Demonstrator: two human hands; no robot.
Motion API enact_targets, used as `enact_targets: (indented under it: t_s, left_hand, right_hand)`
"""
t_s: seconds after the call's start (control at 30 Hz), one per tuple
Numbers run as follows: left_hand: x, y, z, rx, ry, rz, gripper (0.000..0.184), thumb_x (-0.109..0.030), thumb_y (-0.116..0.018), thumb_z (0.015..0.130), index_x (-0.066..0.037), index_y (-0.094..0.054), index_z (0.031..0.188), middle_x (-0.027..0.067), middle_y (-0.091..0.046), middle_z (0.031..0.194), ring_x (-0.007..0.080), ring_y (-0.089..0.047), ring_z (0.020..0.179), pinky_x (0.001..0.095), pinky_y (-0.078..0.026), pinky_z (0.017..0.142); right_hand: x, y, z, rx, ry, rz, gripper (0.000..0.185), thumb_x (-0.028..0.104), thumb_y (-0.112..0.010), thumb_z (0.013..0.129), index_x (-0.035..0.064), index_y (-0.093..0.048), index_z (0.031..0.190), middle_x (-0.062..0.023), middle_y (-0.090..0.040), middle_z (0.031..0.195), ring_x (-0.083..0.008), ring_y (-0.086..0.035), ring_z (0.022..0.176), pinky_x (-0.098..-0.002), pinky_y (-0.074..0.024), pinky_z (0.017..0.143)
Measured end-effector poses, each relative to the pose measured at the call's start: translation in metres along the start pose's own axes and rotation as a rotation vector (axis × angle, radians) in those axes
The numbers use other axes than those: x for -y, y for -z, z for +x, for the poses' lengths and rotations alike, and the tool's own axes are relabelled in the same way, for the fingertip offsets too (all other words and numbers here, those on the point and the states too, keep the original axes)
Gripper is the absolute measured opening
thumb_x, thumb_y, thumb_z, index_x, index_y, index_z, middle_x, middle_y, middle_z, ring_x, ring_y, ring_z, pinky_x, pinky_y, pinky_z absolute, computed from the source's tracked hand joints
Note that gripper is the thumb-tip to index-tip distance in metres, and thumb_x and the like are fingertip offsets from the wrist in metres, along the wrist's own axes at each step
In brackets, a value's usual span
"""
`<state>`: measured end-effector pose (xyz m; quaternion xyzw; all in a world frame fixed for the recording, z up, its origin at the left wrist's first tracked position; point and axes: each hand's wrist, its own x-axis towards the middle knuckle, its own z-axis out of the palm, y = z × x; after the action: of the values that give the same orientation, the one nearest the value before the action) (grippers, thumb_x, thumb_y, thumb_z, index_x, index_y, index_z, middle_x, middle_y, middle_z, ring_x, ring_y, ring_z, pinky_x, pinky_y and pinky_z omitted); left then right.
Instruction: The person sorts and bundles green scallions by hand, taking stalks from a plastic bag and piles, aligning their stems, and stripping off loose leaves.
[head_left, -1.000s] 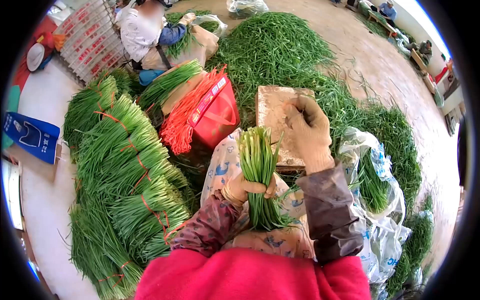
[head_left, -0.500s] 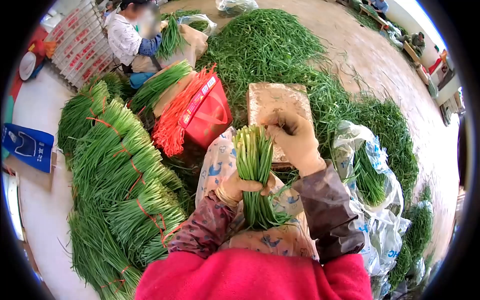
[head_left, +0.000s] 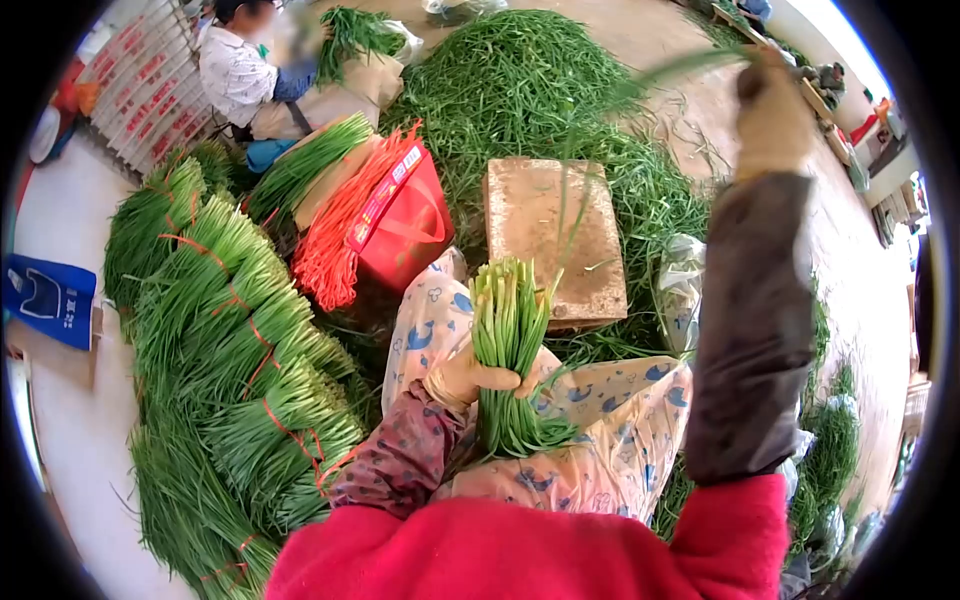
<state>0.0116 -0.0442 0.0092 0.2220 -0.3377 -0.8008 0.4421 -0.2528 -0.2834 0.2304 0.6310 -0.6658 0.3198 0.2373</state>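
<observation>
My left hand (head_left: 462, 378), in a pale glove, is wrapped round the middle of an upright bunch of green chives (head_left: 505, 325). The pale cut ends point up, and the leaves hang down over my lap. High at the upper right, my right hand (head_left: 775, 120) is raised with the arm stretched out. It is gloved too and blurred by motion, with a smeared streak of loose chive leaves (head_left: 680, 68) trailing left from its fingers. A thin leaf or two (head_left: 567, 225) hangs in the air above the bunch.
Tied chive bundles (head_left: 235, 330) are stacked at my left. Ahead stand a red bag (head_left: 405, 235) with red ties (head_left: 325, 260) and a worn block (head_left: 550, 235). Behind lies a loose green heap (head_left: 530, 80). A patterned sheet (head_left: 600, 440) covers my lap. Another person (head_left: 235, 75) sits upper left.
My right hand has swung from beside the bunch's top up and away to the right, drawing loose leaves with it. My left hand still grips the chives in nearly the same place.
</observation>
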Motion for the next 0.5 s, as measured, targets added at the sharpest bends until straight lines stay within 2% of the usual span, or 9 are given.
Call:
enact_targets:
  t_s: [0.03, 0.07, 0.1, 0.17, 0.27, 0.33, 0.37, 0.43, 0.5]
  left_hand:
    - [0.001, 0.002, 0.000, -0.009, -0.002, -0.004, 0.041, -0.021, -0.078, 0.066, -0.001, -0.060, 0.097, 0.0101, -0.060, 0.078, 0.0215, -0.055, 0.062, 0.0369, -0.045, 0.061]
    - [0.005, 0.006, 0.003, -0.004, -0.028, -0.013, 0.041, -0.021, -0.078, 0.066, 0.000, -0.060, 0.097, 0.0102, -0.061, 0.078, 0.0217, -0.055, 0.062, 0.0371, -0.045, 0.062]
    - [0.007, 0.010, 0.005, 0.006, -0.054, -0.019, 0.041, -0.020, -0.078, 0.066, 0.000, -0.060, 0.097, 0.0103, -0.061, 0.078, 0.0218, -0.056, 0.062, 0.0373, -0.046, 0.062]
    - [0.008, 0.013, 0.011, 0.014, -0.055, -0.024, 0.042, -0.020, -0.079, 0.066, 0.001, -0.060, 0.098, 0.0105, -0.061, 0.079, 0.0220, -0.056, 0.063, 0.0369, -0.046, 0.064]
    - [0.007, 0.007, 0.017, 0.050, -0.027, -0.085, 0.045, -0.020, -0.080, 0.065, 0.001, -0.060, 0.100, 0.0119, -0.062, 0.082, 0.0236, -0.058, 0.067, 0.0364, -0.046, 0.066]
    - [0.009, 0.006, 0.016, 0.040, 0.000, -0.082, 0.046, -0.019, -0.080, 0.064, 0.001, -0.060, 0.101, 0.0128, -0.063, 0.085, 0.0247, -0.059, 0.069, 0.0364, -0.047, 0.066]
    - [0.009, 0.004, 0.016, 0.040, 0.015, -0.076, 0.048, -0.019, -0.080, 0.064, 0.001, -0.060, 0.103, 0.0137, -0.064, 0.087, 0.0258, -0.060, 0.071, 0.0364, -0.047, 0.066]
    - [0.007, -0.015, 0.015, 0.062, 0.052, -0.198, 0.049, -0.021, -0.077, 0.065, 0.002, -0.062, 0.105, 0.0153, -0.066, 0.093, 0.0263, -0.062, 0.076, 0.0354, -0.048, 0.070]
    - [0.007, -0.020, 0.013, -0.046, 0.032, -0.212, 0.043, -0.021, -0.076, 0.067, 0.002, -0.062, 0.101, 0.0135, -0.065, 0.089, 0.0244, -0.061, 0.074, 0.0355, -0.048, 0.072]
  right_hand:
    - [-0.003, 0.000, 0.018, -0.012, -0.327, 0.814, 0.026, 0.006, -0.056, 0.089, 0.0127, -0.063, 0.113, -0.0041, -0.068, 0.100, -0.0175, -0.066, 0.084, -0.0274, -0.0526, 0.075]
    - [-0.008, -0.001, 0.036, -0.322, -0.640, 1.620, 0.031, 0.010, -0.055, 0.092, 0.0085, -0.057, 0.122, -0.0062, -0.067, 0.105, -0.0203, -0.066, 0.087, -0.0256, -0.0520, 0.077]
    - [-0.006, -0.006, 0.032, -0.321, -0.636, 1.620, 0.031, 0.010, -0.055, 0.092, 0.0085, -0.057, 0.122, -0.0062, -0.067, 0.105, -0.0203, -0.066, 0.087, -0.0256, -0.0520, 0.077]
    - [0.000, -0.021, 0.000, -0.038, -0.275, 0.821, 0.038, 0.021, -0.056, 0.091, 0.0162, -0.052, 0.129, -0.0063, -0.067, 0.106, -0.0189, -0.065, 0.092, -0.0292, -0.0519, 0.077]
    - [0.060, -0.006, -0.104, 0.369, 0.419, 0.909, 0.047, 0.025, -0.059, 0.089, 0.0200, -0.049, 0.134, -0.0095, -0.064, 0.116, -0.0219, -0.064, 0.099, -0.0355, -0.0521, 0.079]
    - [0.097, -0.005, -0.150, 0.408, 0.692, 1.203, 0.034, 0.014, -0.062, 0.084, 0.0105, -0.060, 0.118, -0.0124, -0.065, 0.107, -0.0273, -0.065, 0.094, -0.0381, -0.0523, 0.078]
    - [0.105, 0.005, -0.162, 0.452, 0.859, 1.033, 0.028, 0.009, -0.060, 0.084, 0.0075, -0.064, 0.111, -0.0131, -0.066, 0.104, -0.0284, -0.065, 0.092, -0.0381, -0.0521, 0.082]
    - [0.112, 0.005, -0.193, 0.830, 0.577, 1.058, 0.023, 0.012, -0.063, 0.082, 0.0064, -0.065, 0.105, -0.0130, -0.065, 0.103, -0.0329, -0.062, 0.097, -0.0398, -0.0502, 0.081]
    - [0.115, -0.014, -0.198, 0.854, 0.547, 1.061, 0.019, 0.014, -0.064, 0.082, 0.0059, -0.065, 0.099, -0.0101, -0.065, 0.103, -0.0336, -0.059, 0.101, -0.0436, -0.0464, 0.084]
